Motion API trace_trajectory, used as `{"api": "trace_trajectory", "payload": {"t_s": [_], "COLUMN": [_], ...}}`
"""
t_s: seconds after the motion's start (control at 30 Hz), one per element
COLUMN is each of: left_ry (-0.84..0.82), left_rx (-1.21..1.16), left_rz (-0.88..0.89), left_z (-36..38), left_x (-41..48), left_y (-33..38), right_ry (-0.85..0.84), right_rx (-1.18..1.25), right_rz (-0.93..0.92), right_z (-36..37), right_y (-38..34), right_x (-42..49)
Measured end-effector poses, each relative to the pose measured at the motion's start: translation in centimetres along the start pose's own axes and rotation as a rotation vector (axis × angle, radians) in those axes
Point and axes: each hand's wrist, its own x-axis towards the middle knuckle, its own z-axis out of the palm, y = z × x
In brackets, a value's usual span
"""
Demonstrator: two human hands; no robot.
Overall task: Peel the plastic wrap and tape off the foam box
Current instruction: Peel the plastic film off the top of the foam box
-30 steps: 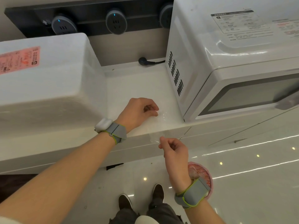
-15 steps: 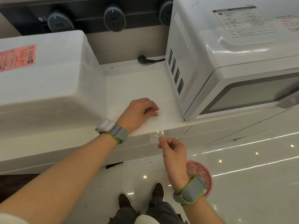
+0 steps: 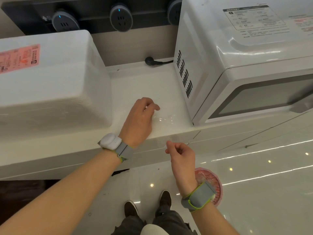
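Clear tape strip (image 3: 163, 118) was pinched by right hand (image 3: 182, 154), pinned by left hand's (image 3: 139, 119) loosely curled fingers; foam box (image 3: 50, 82) looked mostly stripped.

Likely kitchen: microwave (image 3: 245, 65), counter (image 3: 144, 85), wall sockets (image 3: 121, 19).

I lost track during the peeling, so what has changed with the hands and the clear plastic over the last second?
The left hand has opened its fingers, loosening its pinch on the clear plastic strip lying on the counter. The right hand stays pinched on the strip's near end at the counter edge. The foam box and microwave are unmoved.
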Motion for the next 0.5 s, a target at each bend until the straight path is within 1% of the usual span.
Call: {"api": "trace_trajectory", "payload": {"t_s": [0.07,0.17,0.23,0.27,0.43,0.5], "left_ry": [-0.017,-0.214,-0.331,-0.359,-0.409,-0.419], "left_rx": [-0.020,0.013,0.053,0.075,0.227,0.253], "left_rz": [0.063,0.151,0.135,0.117,0.059,0.018], "left_z": [-0.2,-0.2,-0.1,0.0,0.6,1.0], "left_x": [-2.1,-5.6,-6.7,-6.8,-6.3,-6.2], "left_y": [0.6,1.6,1.9,2.0,2.8,3.2], "right_ry": [0.000,-0.005,-0.010,-0.012,-0.006,-0.003], "right_rx": [0.001,0.005,0.005,0.001,-0.057,-0.080], "right_rz": [0.002,0.000,-0.001,-0.003,-0.029,-0.041], "right_z": [0.0,0.0,-0.1,-0.1,-0.2,-0.2], "right_y": [0.0,-0.1,-0.2,-0.2,0.0,0.1], "right_x": [0.1,0.1,0.0,0.0,0.1,0.2]}}
